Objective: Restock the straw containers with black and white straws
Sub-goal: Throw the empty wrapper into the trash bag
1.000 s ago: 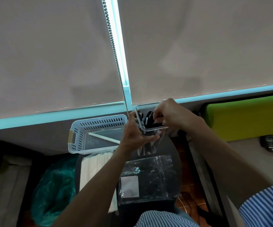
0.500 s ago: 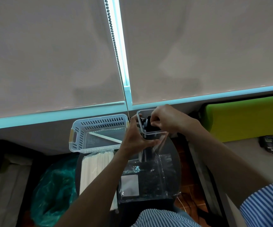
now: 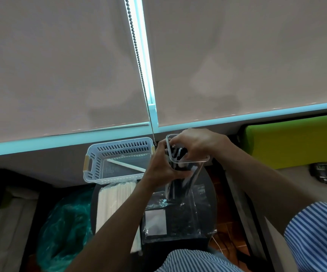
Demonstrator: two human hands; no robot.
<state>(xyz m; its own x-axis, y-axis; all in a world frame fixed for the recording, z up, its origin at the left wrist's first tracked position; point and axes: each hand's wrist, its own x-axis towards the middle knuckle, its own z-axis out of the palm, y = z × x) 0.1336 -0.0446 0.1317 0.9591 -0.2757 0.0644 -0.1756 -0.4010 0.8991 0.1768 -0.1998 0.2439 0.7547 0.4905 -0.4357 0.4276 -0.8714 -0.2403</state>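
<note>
Currently, container: clear, upright, gripped at its side by the left hand.
Black straws: stood on end inside, long axis vertical, pinched by the right hand.
White straw: laid diagonally in the basket.

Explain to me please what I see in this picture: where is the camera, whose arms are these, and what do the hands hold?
No machine here: a person wears one camera on the head, looking forward and down, so the arms are their own. The left hand grips a clear container from the side; black straws stand in it. The right hand reaches over its rim, fingers curled at the straws. Left of it sits a white basket with one white straw lying inside. Nearer the person lie a pack of white straws and a clear bag. Behind are window blinds.
</note>
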